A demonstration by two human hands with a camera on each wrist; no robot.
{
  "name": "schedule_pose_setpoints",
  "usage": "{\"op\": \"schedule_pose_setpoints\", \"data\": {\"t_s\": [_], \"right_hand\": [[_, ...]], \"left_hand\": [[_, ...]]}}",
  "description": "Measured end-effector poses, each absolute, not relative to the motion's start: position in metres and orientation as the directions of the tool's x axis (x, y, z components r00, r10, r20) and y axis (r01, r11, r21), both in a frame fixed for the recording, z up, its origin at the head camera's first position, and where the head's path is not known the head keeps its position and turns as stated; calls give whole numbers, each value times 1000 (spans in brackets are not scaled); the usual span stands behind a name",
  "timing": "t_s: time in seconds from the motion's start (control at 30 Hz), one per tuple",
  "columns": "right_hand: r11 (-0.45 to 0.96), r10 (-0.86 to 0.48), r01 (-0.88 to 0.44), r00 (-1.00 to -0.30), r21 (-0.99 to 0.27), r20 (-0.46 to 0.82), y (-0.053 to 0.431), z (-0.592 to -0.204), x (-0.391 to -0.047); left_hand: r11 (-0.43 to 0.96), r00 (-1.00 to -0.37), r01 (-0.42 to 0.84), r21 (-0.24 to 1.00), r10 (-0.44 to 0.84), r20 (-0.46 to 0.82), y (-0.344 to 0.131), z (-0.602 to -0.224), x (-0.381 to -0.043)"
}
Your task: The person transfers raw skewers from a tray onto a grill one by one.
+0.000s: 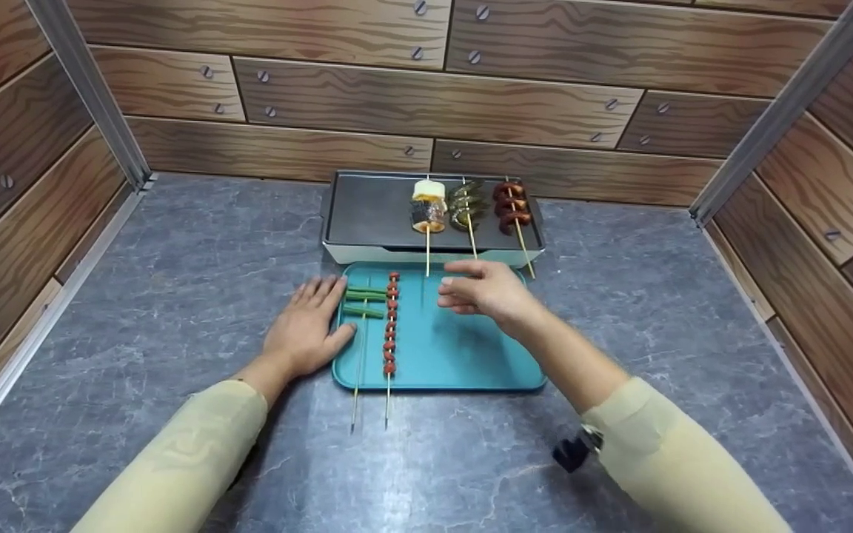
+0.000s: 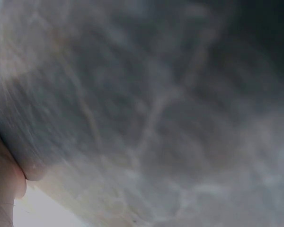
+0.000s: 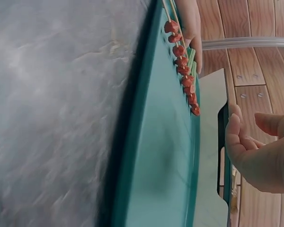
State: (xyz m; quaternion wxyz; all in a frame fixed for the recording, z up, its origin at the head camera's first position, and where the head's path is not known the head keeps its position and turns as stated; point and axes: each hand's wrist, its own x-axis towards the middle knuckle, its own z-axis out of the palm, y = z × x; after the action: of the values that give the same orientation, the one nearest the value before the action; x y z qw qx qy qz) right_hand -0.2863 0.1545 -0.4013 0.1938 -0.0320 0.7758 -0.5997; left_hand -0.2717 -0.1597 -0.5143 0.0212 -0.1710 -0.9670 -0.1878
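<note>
My left hand (image 1: 304,326) lies flat with fingers spread at the left edge of a teal tray (image 1: 463,359). Close by, a skewer of green stalks (image 1: 364,312) and a skewer of small red pieces (image 1: 390,326) lie side by side on the tray. My right hand (image 1: 489,292) hovers over the tray's far right part, fingers loosely bent. In the right wrist view, nothing shows between its thumb and fingers (image 3: 234,135). Behind the tray, a black griddle (image 1: 367,211) bears a white-and-dark chunky skewer (image 1: 427,211), a greenish skewer (image 1: 467,207) and a reddish-brown curled skewer (image 1: 512,207).
The grey marbled tabletop (image 1: 212,244) surrounds the tray. Wood-patterned panels (image 1: 367,89) enclose the back and both sides, with metal strips at the corners. Several skewer sticks stick out over the front edges of the griddle and tray. The left wrist view is mostly blurred tabletop.
</note>
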Motion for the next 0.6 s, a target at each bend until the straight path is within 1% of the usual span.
{"op": "schedule_pose_setpoints", "data": {"t_s": [0.17,0.33,0.43,0.6], "right_hand": [[361,-258,71,-951,-930,-173,181,-401,-268],[477,-226,-74,-973,-876,-40,206,-405,-254],[576,-202,-171,-977,-800,63,219,-411,-247],[731,-199,-302,-952,-612,232,236,-426,-240]], "left_hand": [[870,-941,339,359,323,104,-159,-515,-272],[865,-937,349,361,329,117,-159,-514,-271],[866,-936,352,356,333,116,-159,-514,-271],[866,-938,346,362,328,113,-160,-514,-271]]}}
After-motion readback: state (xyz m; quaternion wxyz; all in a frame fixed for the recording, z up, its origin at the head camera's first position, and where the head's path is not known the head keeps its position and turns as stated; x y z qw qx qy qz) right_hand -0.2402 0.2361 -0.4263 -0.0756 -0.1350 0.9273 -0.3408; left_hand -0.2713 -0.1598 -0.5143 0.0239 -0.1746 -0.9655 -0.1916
